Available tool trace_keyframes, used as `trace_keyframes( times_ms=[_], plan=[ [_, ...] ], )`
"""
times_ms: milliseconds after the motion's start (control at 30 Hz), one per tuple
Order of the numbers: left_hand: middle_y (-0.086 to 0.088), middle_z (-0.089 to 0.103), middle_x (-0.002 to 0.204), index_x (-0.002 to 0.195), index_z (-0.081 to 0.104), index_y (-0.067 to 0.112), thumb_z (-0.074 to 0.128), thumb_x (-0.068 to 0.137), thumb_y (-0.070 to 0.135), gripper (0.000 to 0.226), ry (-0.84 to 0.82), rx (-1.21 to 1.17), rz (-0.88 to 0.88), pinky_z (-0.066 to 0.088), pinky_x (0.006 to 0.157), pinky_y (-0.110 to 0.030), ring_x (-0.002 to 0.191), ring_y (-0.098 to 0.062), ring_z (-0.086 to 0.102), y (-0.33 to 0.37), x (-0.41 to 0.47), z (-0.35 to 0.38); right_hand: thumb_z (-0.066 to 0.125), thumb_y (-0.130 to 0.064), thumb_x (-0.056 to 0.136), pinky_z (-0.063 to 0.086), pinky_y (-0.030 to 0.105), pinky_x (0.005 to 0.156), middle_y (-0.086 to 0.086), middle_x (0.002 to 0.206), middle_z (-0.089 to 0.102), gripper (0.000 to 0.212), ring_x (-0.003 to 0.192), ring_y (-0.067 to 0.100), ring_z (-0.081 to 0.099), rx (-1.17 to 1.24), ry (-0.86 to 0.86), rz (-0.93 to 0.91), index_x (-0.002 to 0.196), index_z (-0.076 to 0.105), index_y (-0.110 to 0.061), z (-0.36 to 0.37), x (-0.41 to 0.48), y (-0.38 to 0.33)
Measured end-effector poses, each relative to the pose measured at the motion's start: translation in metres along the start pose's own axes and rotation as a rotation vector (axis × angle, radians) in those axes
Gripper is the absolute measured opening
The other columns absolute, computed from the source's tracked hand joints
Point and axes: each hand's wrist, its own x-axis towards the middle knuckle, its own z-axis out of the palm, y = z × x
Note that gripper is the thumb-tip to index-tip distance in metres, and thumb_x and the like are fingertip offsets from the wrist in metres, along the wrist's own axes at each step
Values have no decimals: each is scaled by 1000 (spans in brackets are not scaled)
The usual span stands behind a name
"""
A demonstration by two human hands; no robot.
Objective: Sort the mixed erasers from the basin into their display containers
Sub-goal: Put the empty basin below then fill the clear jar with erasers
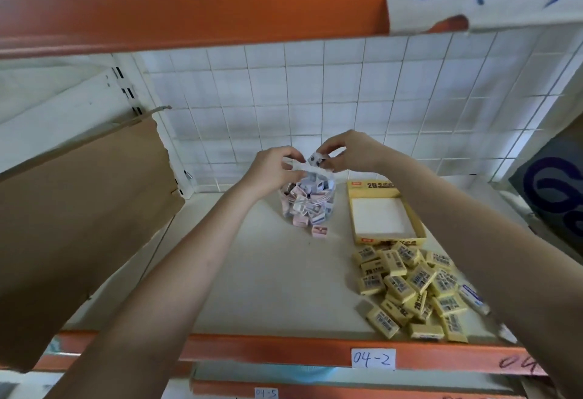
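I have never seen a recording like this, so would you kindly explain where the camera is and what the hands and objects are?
There is no machine: a person wears one camera on the head, looking down at both bare hands over a shelf. The right hand pinches a small eraser above a clear jar filled with pastel erasers; the left hand holds the jar's rim. One pink eraser lies before the jar. To the right sit an empty yellow display box and a heap of yellow erasers.

Stockroom; orange rack beam (284, 351); handwritten shelf tag (373, 358) 04-2
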Motion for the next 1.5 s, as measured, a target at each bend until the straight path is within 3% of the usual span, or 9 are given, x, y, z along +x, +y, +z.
trace_keyframes(
  times_ms=[133,500,633,733,867,1033,1167,1300,1500],
  plan=[
    [9,59,112,107,64,20,77,78,21,32,-15,-3,-22,44,76,-23,101,-13,59,-8,4,4,70,-18,82,46,24,88,-4,120,62,29,103,10,62,63,-41,17,105,65,-36,-4,5,10],
    [11,67,96,95,65,26,70,79,6,25,45,-9,48,42,65,-3,78,3,61,-10,-26,-6,64,-11,86,50,12,67,-9,93,69,16,80,7,67,173,-77,-31,97,70,-21,6,-9,4],
    [14,67,93,102,69,19,72,80,8,25,-120,-7,96,45,71,-8,82,-3,62,-15,-56,20,65,-12,86,50,11,66,-10,93,69,14,78,1,64,112,-229,-8,95,72,-20,19,-34,15],
    [2,65,112,119,64,12,70,81,8,39,-191,119,140,37,80,-6,95,-9,57,-26,-68,54,63,-18,88,40,1,57,-9,95,66,16,77,-7,57,-54,-138,25,102,71,-22,29,-49,31],
    [-5,46,141,136,48,9,64,86,16,53,-281,249,151,35,102,-24,119,-22,52,-40,-69,92,61,-20,90,41,3,62,-10,93,65,16,80,-3,57,-75,-49,69,102,70,-25,36,-70,44],
    [-17,59,120,118,63,2,62,82,3,36,-118,334,208,28,101,-28,118,-34,47,-49,-71,111,60,-21,89,49,26,81,-9,94,67,15,88,7,63,-134,-33,103,98,70,-27,47,-91,51],
    [-18,62,109,105,70,0,63,79,-7,28,-61,224,170,32,89,-16,104,-33,58,-56,-82,105,58,-17,89,49,23,80,-9,91,66,16,87,8,62,-101,-25,110,96,69,-28,55,-102,52],
    [-16,65,106,102,71,1,67,74,-9,30,-76,122,98,35,77,-2,94,-25,63,-59,-90,86,58,-19,90,40,5,65,-6,96,67,16,84,4,61,-113,-14,110,97,69,-28,63,-106,51],
    [-6,67,101,98,72,8,75,73,0,26,129,2,129,50,82,-20,87,-18,66,-37,-72,52,57,-19,91,40,8,64,-4,99,66,16,86,5,60,-95,-7,117,100,68,-26,62,-111,46]
  ],
)
